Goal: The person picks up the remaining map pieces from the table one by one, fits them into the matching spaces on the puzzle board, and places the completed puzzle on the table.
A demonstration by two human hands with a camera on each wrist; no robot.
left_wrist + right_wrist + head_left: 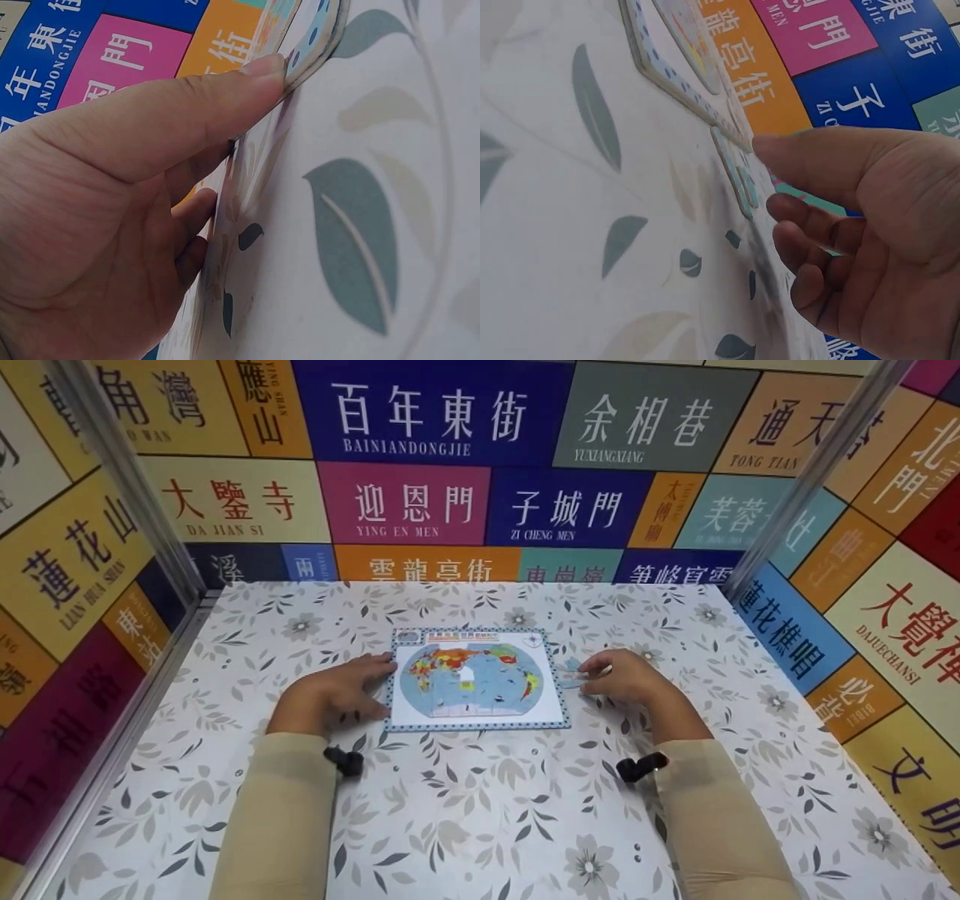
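Left hand point(105, 217) on the left here, palm in view, and the thumb point(225, 97) stretches out, its tip right on the edge of a blue, dotted board point(318, 27) by a rounded corner! The other fingers point(198, 212) sit below, close to the white, leaf-printed tabletop point(285, 307). Behind, pink, blue and orange wall panels point(142, 69) with white characters!

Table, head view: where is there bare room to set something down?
Free: table between the sleeves, nearer than the puzzle; also between puzzle and wall. Crowded: puzzle's left edge, by left hand; right edge, by right hand and pieces.
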